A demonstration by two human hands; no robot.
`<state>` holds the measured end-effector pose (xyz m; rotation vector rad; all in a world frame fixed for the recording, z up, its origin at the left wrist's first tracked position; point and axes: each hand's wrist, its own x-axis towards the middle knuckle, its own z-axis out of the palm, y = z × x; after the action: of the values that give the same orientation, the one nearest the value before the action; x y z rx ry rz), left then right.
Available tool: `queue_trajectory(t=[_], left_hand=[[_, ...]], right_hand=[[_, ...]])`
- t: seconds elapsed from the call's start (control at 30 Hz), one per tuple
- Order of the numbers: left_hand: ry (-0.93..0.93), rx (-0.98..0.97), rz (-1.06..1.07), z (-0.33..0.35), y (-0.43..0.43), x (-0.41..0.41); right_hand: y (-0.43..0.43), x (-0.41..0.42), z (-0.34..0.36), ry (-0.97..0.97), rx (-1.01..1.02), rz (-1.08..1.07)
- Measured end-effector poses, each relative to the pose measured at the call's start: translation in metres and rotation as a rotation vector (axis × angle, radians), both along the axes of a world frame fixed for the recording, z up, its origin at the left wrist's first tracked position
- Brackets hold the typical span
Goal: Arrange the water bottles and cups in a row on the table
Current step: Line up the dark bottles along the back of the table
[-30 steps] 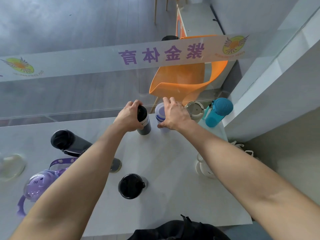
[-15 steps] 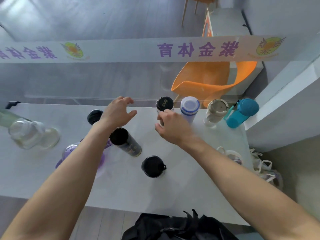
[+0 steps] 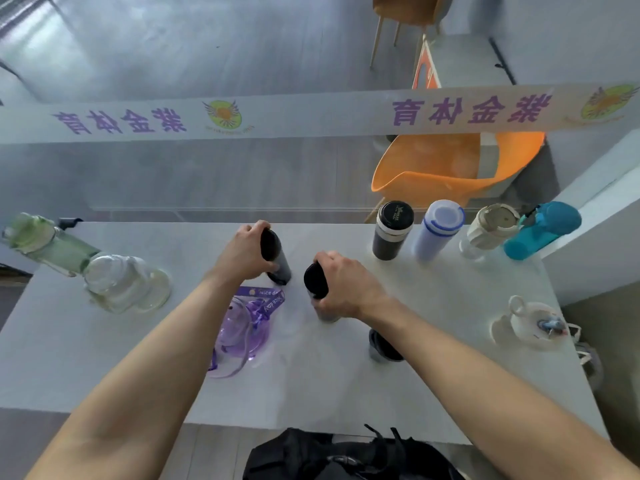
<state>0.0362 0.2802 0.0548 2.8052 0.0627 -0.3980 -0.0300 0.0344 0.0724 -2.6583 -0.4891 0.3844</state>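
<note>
Four containers stand in a row along the table's (image 3: 450,386) far edge at about 1 to 2 o'clock from its centre: a black tumbler (image 3: 392,231) with a white band, a pale blue-lidded bottle (image 3: 437,229) beside it, a cream-lidded cup (image 3: 488,230), then a teal bottle (image 3: 540,230) at the end, tilted in the wide-angle view. Near the table's centre, the left hand (image 3: 244,254) has its fingers wrapped around a dark slim bottle (image 3: 276,258), upright on the surface. Just beside it, at its 4 o'clock, the right hand (image 3: 349,285) grips a second black-capped bottle (image 3: 317,282) from the side. A black-lidded cup (image 3: 382,346) stands partly hidden behind the right forearm. A purple translucent bottle (image 3: 242,332) with a lettered strap sits below the left wrist. At 9 o'clock stand a clear bottle (image 3: 126,284) and a green bottle (image 3: 48,245), touching or nearly so. A white cup (image 3: 530,322) sits at 4 o'clock, near the right edge.
</note>
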Motion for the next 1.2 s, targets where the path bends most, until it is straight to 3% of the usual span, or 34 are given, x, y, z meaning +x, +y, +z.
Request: queue_trajectory(t=[0.33,0.67,0.9,1.0,1.2], left_hand=[[-0.111,0.006,0.04,0.012,0.059,0.031],[-0.06,-0.014,0.144,0.0,0.117,0.026],[0.007,0.018,0.151,0.001,0.121,0.019],[-0.093,0.034,0.102,0.008,0.113,0.017],[-0.499,-0.145,-0.043,0.058,0.058,0.01]], right_hand=[[0.06,0.045,-0.005,-0.104,0.112,-0.191],[0.132,0.094,0.0,-0.074,0.114,-0.136],[0.13,0.094,-0.005,-0.081,0.052,-0.164],[0.119,0.089,-0.001,-0.02,0.028,-0.165],[0.062,0.071,0.007,0.056,-0.052,-0.199]])
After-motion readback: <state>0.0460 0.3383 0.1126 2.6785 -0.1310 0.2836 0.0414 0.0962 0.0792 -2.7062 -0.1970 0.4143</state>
